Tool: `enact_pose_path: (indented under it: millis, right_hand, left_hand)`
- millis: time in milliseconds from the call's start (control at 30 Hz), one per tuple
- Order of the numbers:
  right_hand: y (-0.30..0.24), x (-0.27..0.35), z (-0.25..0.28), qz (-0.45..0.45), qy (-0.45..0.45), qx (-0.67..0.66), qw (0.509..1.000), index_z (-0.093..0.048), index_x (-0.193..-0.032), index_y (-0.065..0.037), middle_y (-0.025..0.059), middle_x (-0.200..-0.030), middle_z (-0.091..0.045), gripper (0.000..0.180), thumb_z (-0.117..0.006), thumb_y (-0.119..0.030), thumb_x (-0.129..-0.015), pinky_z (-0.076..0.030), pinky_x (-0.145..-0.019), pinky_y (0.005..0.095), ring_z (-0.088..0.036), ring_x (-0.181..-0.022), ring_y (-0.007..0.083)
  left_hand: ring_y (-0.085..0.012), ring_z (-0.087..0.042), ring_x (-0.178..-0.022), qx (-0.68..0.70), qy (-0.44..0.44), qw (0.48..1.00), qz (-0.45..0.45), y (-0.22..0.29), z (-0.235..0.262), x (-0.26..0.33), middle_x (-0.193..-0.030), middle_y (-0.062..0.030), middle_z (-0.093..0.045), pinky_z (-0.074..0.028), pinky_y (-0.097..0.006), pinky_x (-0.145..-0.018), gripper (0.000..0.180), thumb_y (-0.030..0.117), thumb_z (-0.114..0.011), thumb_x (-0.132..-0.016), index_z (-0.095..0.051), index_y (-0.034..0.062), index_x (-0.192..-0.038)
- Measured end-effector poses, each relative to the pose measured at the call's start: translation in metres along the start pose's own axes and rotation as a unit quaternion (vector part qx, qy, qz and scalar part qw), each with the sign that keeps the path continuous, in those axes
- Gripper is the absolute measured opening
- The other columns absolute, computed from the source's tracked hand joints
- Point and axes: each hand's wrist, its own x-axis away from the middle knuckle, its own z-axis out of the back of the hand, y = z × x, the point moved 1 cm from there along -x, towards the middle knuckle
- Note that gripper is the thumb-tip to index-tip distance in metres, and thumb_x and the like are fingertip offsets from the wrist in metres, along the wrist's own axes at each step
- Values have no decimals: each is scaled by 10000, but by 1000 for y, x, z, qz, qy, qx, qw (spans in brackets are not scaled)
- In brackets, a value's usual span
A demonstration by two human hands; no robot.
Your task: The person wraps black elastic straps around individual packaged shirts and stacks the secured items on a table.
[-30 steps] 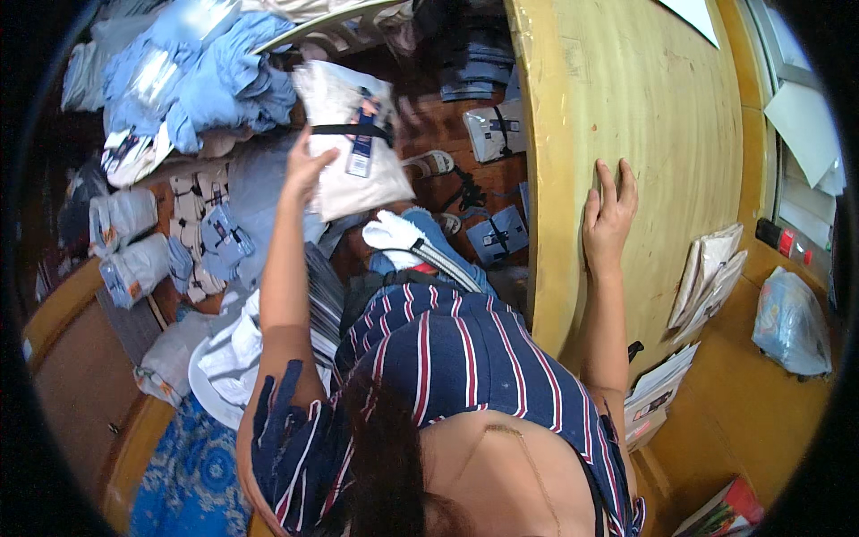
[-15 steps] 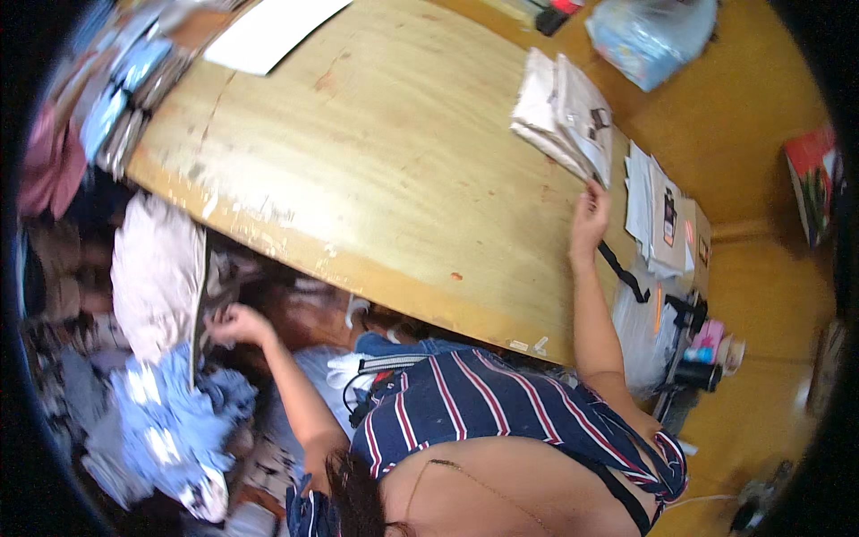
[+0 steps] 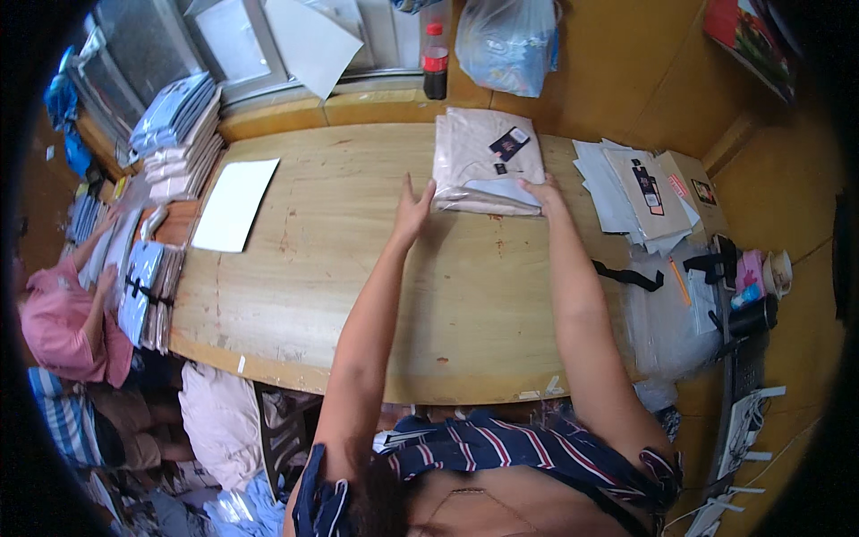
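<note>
A small stack of folded pale pink shirts point(image 3: 474, 152) in clear plastic, with a dark tag on top, rests at the far side of the wooden table point(image 3: 358, 295). My left hand point(image 3: 414, 210) is beside the stack's near left corner, its thumb and fingers spread and nothing held. At the near right corner is my right hand point(image 3: 548, 192), its thumb lying over the top edge and its other fingers partly hidden along the side. It touches the stack without a visible grip.
A white sheet point(image 3: 235, 206) lies at the left, near stacked packed shirts point(image 3: 183, 134). Envelopes and papers point(image 3: 640, 197) occupy the right side, with a black strap point(image 3: 631, 276) nearby. A cola bottle point(image 3: 436, 67) stands behind. A person in pink point(image 3: 76, 313) works at far left.
My left hand has risen from beside the clothes below the table to the shirt stack. My view has turned up and left. My right hand stays at the stack's corner.
</note>
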Motion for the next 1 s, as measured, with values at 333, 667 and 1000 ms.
enact_pose_path:
  millis: [333,667,1000]
  right_hand:
    - [38,147,40,18,-9,110,994,-238,-1163,19,199,-1109,-412,824,-711,-295,-566,-329,-866,342,-410,-1027,284]
    - [36,327,27,12,-103,76,992,-155,-1180,111,309,-1172,-282,827,-536,-450,-707,-265,-912,336,-313,-1102,360]
    - [24,324,93,-168,-179,108,963,-408,-1086,23,187,-986,-511,472,-451,-347,-796,-416,-699,320,-535,-784,243]
  left_hand:
    - [-243,-512,-795,-25,-111,994,-5,-15,-16,75,-928,-226,-476,-416,-297,-676,598,70,-548,-678,-221,-50,-1165]
    - [-284,-474,-939,-66,-209,976,-18,3,66,180,-1073,-257,-419,-374,-309,-801,637,172,-568,-733,-193,-92,-1174]
    - [-357,-511,-870,-112,-235,966,5,1,94,227,-925,-301,-486,-404,-350,-720,540,227,-564,-734,-253,-72,-1059]
